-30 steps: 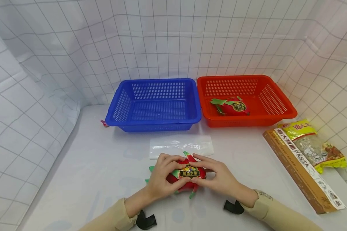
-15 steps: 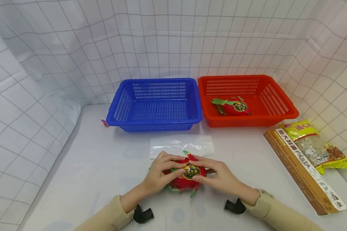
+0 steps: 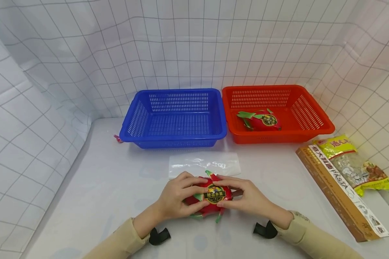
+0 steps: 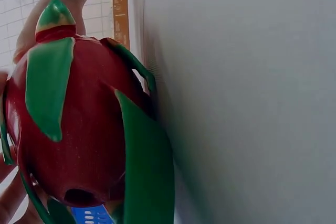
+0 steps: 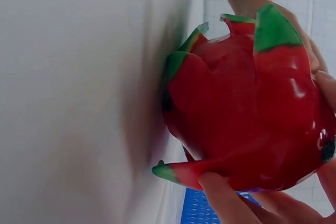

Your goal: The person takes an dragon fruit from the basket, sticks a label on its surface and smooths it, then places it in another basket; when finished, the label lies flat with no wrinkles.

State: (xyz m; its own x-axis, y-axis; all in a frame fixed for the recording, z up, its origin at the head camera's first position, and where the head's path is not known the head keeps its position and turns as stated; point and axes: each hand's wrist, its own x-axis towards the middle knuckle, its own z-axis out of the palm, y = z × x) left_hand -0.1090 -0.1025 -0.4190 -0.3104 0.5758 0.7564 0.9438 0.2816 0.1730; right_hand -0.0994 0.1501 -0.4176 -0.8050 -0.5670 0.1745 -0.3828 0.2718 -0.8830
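A glossy red dragon fruit [image 3: 210,209] with green-tipped scales rests on the table in front of the person. My left hand [image 3: 178,194] holds it from the left, with fingertips on top and the thumb at the lower edge of a round black-and-gold sticker [image 3: 214,194]. From the other side my right hand [image 3: 246,196] grips the fruit, its thumb and fingers at the sticker's right edge. Green scales of the dragon fruit [image 4: 89,103] fill much of the left wrist view. In the right wrist view, fingertips [image 5: 223,198] touch the underside scale of the fruit.
Behind the hands lies a clear plastic sheet [image 3: 201,162]. A blue basket [image 3: 171,138] stands beyond it, beside a red basket [image 3: 272,136] containing another stickered dragon fruit [image 3: 262,120]. At right lie a pasta box [image 3: 340,194] and a yellow food packet [image 3: 356,165].
The left fingers and thumb have shifted over the fruit, and more of the round sticker now shows. The right hand stays nearly in place. Baskets and packages have not moved.
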